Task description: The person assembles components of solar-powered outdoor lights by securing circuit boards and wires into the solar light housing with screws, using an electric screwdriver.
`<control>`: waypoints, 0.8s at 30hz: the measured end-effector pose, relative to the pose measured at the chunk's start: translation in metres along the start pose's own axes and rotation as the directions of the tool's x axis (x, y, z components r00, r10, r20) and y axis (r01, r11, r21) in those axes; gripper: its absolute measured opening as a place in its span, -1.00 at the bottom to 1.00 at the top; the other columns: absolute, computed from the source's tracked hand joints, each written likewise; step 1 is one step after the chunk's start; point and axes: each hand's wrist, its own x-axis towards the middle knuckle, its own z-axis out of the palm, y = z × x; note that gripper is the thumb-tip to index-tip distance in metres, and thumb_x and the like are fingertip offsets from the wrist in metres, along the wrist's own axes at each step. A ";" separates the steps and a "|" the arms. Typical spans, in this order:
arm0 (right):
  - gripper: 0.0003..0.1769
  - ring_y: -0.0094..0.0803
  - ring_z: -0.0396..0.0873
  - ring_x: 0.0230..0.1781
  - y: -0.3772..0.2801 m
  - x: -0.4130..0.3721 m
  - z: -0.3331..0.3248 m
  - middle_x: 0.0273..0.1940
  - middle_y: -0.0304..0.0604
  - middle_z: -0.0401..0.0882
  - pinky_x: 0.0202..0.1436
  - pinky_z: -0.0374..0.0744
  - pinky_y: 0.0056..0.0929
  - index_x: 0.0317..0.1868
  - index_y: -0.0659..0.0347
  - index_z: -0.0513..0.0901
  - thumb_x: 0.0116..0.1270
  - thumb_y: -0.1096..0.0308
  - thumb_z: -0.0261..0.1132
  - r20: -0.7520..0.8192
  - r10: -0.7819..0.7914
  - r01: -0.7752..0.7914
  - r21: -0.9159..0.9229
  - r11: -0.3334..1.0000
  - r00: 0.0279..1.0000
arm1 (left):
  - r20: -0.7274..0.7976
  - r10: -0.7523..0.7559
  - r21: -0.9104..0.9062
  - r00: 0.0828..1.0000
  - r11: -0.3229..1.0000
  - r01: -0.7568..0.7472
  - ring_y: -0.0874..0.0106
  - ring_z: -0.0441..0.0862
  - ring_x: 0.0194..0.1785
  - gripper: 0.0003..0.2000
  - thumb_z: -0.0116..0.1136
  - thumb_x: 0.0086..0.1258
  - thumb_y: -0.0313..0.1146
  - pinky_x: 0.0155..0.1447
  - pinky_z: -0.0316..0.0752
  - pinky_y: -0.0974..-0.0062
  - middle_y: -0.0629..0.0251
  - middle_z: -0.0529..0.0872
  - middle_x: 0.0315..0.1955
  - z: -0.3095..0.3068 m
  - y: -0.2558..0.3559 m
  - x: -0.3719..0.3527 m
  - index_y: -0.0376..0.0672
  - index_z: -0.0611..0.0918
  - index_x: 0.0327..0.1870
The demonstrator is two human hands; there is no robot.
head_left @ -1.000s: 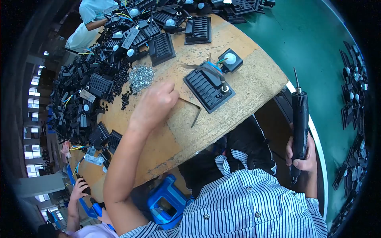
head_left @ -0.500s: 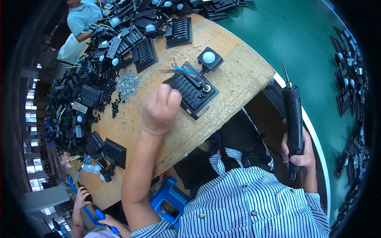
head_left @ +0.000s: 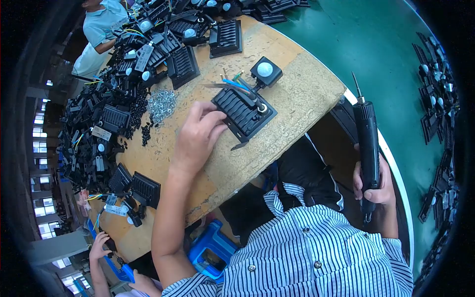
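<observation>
My left hand (head_left: 198,132) rests at the left edge of a black finned lamp housing (head_left: 242,113), fingers bent against its side. A black sensor head with a white dome (head_left: 265,70) is joined to the housing, and blue and green-yellow wires (head_left: 236,84) stick out over its top. A thin dark bracket piece juts out at the housing's lower corner. Off to the right, my right hand (head_left: 377,185) is wrapped round a black electric screwdriver (head_left: 367,143), its bit pointing up and away from the housing.
Piled lamp housings (head_left: 183,67) and small black parts cover the table's far left, beside a heap of metal washers (head_left: 162,105). A green surface (head_left: 366,44) with more lamps lies right. A blue stool (head_left: 213,250) stands below. Co-workers' hands (head_left: 100,246) and a person (head_left: 101,27) are left.
My left hand has opened from a fist and come onto the housing's left edge. The housing has tilted a little, and the bracket piece at its lower corner now sticks out.
</observation>
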 end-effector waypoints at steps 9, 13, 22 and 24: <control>0.06 -0.46 0.52 -0.67 0.006 0.000 -0.001 -0.54 -0.14 0.50 -0.58 0.52 -0.59 0.26 0.42 0.15 -0.32 0.27 0.44 -0.003 -0.009 0.010 0.017 1.000 1.000 | -0.327 -0.172 -0.037 0.929 0.985 0.169 0.48 0.56 -0.21 -0.65 0.24 0.09 -0.66 -0.19 0.49 0.63 0.18 0.49 -0.17 0.005 -0.008 0.017 -0.28 0.54 -0.05; 0.06 -0.45 0.52 -0.67 0.006 -0.002 -0.001 -0.53 -0.14 0.49 -0.58 0.53 -0.58 0.26 0.42 0.14 -0.31 0.28 0.45 -0.007 -0.004 0.004 0.032 0.999 1.000 | -0.251 -0.175 0.145 0.952 0.966 0.216 0.28 0.49 -0.17 -0.61 0.23 0.16 -0.48 0.00 0.42 0.41 0.11 0.50 -0.11 0.005 -0.046 0.013 -0.26 0.53 0.05; 0.07 -0.45 0.52 -0.67 0.005 -0.001 -0.005 -0.54 -0.14 0.49 -0.59 0.54 -0.57 0.27 0.43 0.13 -0.30 0.27 0.45 -0.024 -0.013 0.014 0.036 0.999 1.000 | 0.028 0.096 0.370 0.995 0.924 -0.100 0.25 0.48 -0.13 -0.79 0.15 0.14 -0.51 -0.04 0.42 0.38 0.18 0.58 -0.23 -0.015 -0.025 0.018 -0.23 0.63 -0.16; 0.07 -0.45 0.52 -0.67 0.004 0.001 -0.003 -0.54 -0.14 0.49 -0.59 0.54 -0.57 0.27 0.44 0.13 -0.30 0.26 0.45 -0.023 -0.013 0.013 0.038 0.999 1.000 | 0.072 0.227 0.352 0.971 0.905 -0.238 0.26 0.48 -0.15 -0.82 0.14 0.08 -0.55 -0.08 0.44 0.39 0.20 0.57 -0.25 -0.014 -0.023 0.021 -0.25 0.61 -0.26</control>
